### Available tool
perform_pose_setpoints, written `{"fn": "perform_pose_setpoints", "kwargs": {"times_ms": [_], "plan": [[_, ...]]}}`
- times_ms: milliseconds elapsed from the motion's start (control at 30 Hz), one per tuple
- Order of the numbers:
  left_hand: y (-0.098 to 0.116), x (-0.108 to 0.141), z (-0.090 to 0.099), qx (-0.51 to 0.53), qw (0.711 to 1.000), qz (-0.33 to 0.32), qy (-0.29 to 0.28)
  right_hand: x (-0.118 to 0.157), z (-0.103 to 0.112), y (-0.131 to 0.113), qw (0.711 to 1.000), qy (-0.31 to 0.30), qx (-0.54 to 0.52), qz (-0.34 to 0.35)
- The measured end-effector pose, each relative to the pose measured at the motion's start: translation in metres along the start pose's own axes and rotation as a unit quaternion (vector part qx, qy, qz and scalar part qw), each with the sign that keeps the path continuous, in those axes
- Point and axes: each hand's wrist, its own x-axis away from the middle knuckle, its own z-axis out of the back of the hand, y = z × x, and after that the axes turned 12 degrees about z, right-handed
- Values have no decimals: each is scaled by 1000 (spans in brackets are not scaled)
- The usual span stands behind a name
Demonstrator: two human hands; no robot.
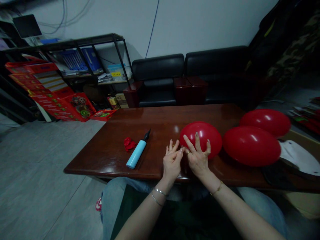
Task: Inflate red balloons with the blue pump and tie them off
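Note:
A red inflated balloon rests just above the brown table, against my right hand. My left hand pinches thumb and forefinger together at the balloon's neck, its other fingers raised. The right thumb and forefinger also close at the neck, while the remaining fingers spread over the balloon's near side. The neck itself is mostly hidden by my fingertips. Left of my hands lies a light blue hand pump with a black nozzle. Beside it is a small heap of limp red balloons.
Two more inflated red balloons sit on the right of the table, near a white object. Black armchairs stand behind the table. Stacked red boxes and a metal shelf are at the left.

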Motion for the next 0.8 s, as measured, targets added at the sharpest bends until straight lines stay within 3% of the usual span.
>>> {"fn": "perform_pose_setpoints", "kwargs": {"times_ms": [100, 267, 367, 567, 733, 800], "plan": [[1, -2, -5, -89, 995, -29, 40, -5, -1, -4, 1000, -10, 8, -14], [-3, -9, -5, -234, 950, -167, 123, -8, -4, -7, 999, -20, 33, -38], [-9, -17, 0, -262, 931, -230, 106, -6, -5, -6, 998, -34, 24, -42], [-15, -33, 22, -316, 885, -339, -40, -7, -7, -7, 998, -38, 12, -49], [-19, -41, 29, -346, 857, -381, 36, -10, -8, -11, 999, -26, 3, -39], [-19, -44, 32, -344, 856, -385, 33, -8, -7, -12, 999, -23, -3, -27]]}}
